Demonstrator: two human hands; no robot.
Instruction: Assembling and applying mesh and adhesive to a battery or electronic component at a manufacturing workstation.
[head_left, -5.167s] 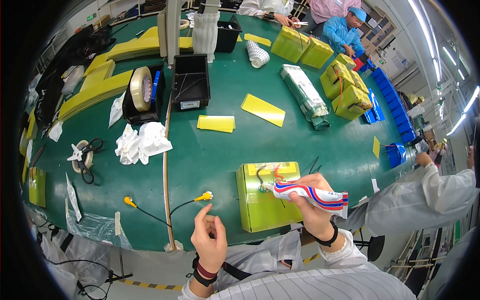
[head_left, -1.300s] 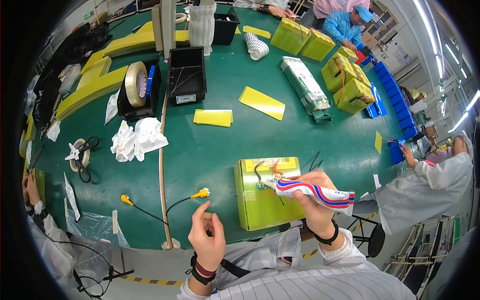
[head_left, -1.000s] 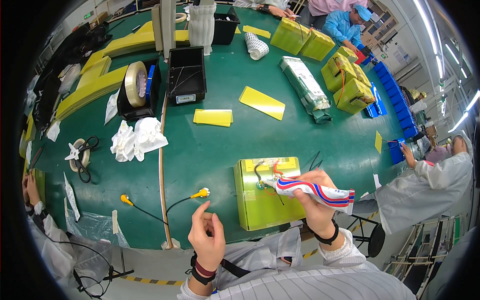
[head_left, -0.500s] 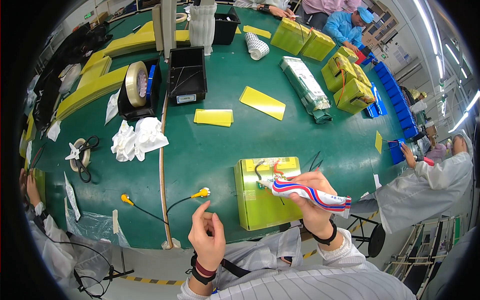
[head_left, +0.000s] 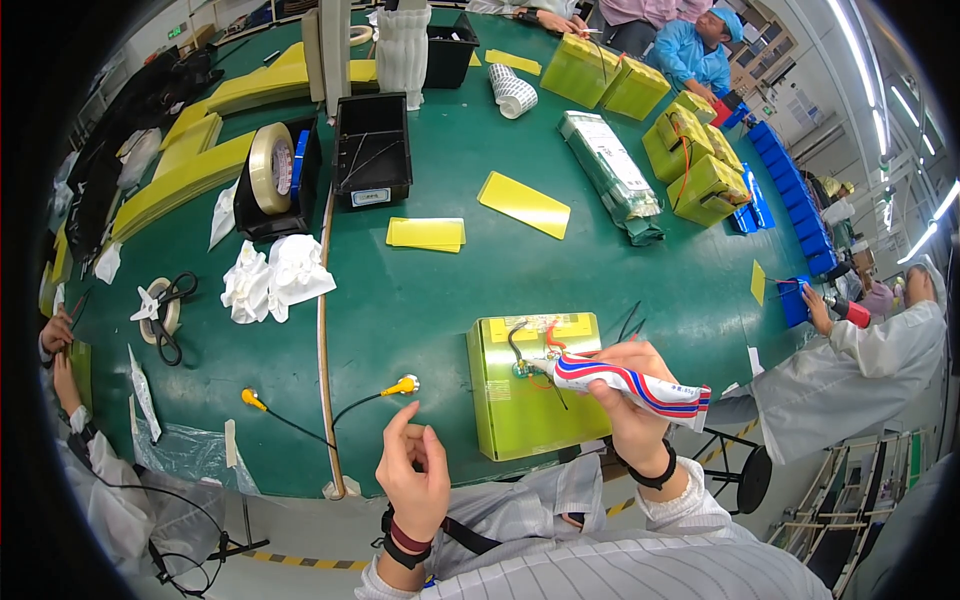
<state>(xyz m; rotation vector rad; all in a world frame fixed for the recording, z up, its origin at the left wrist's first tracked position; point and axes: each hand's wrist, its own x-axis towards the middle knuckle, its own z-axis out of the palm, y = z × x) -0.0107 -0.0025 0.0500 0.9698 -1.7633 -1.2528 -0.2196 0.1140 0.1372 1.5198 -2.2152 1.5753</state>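
Note:
My right hand (head_left: 632, 400) is closed round a white squeeze tube (head_left: 625, 383) with red and blue stripes. The tube slants, its nozzle pointing left at a small green circuit board (head_left: 521, 369) on top of a yellow-green wrapped battery pack (head_left: 520, 420). Whether the nozzle touches the board I cannot tell. Black and red wires (head_left: 552, 334) come out beside it. My left hand (head_left: 414, 470) is empty at the table's near edge, left of the pack, fingers loosely bent with thumb and forefinger apart. Just beyond its fingertips lies a black cable with yellow-sleeved ends (head_left: 402, 386).
Yellow sheets (head_left: 525, 206), a black bin (head_left: 372, 150) and a bubble-wrapped parcel (head_left: 610, 175) lie farther back. Scissors (head_left: 167, 315) rest over a tape roll at left, near crumpled white paper (head_left: 278, 280). More packs (head_left: 700, 165) stand at back right. Co-workers' hands show at both sides.
My right hand and the tube have shifted slightly right, and the nozzle has moved a little right over the pack. My left hand has stayed in place.

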